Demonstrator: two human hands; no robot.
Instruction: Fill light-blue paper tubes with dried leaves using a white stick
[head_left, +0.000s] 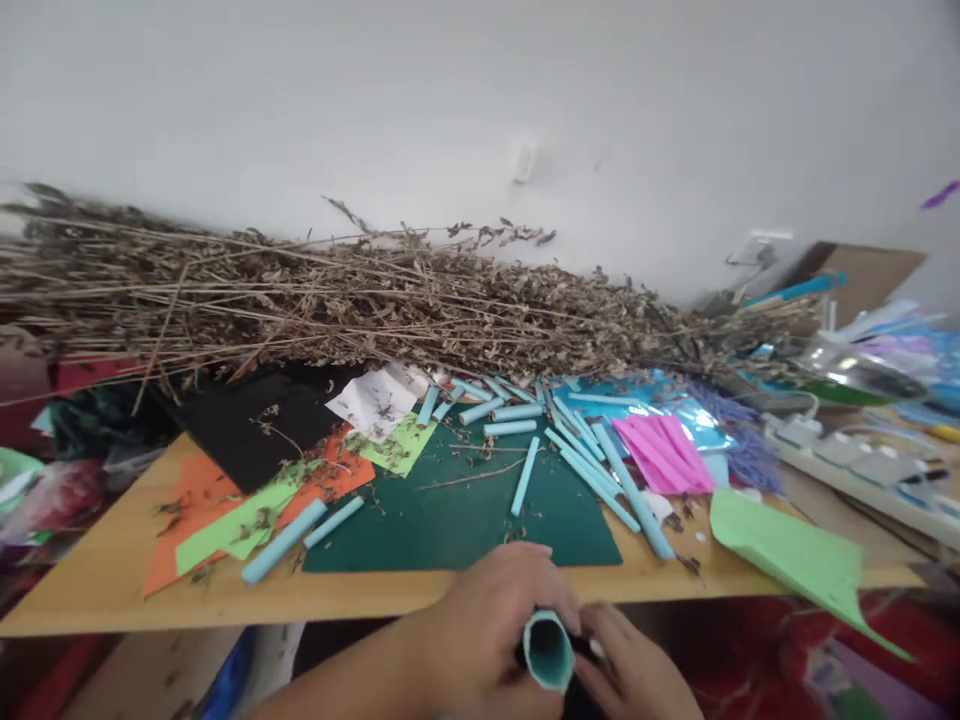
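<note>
My left hand [499,625] is closed around a light blue paper tube [549,652] at the table's front edge. The tube's round open end faces me, and its hollow inside is dark. Close against its right side is my right hand [634,660], fingers bent together. A small pale bit shows between those fingers, too blurred to name. Just beyond my hands lies a dark green cutting mat [450,530]. Several thin light blue paper rolls [525,478] are scattered on the mat and at its right edge.
A long heap of dried stems [420,300] runs along the wall. Orange paper [176,540], black paper [259,420] and green strips lie left. Pink paper [664,455], a curled green sheet [795,550] and a power strip [862,480] lie right. Two blue rolls [285,542] rest front left.
</note>
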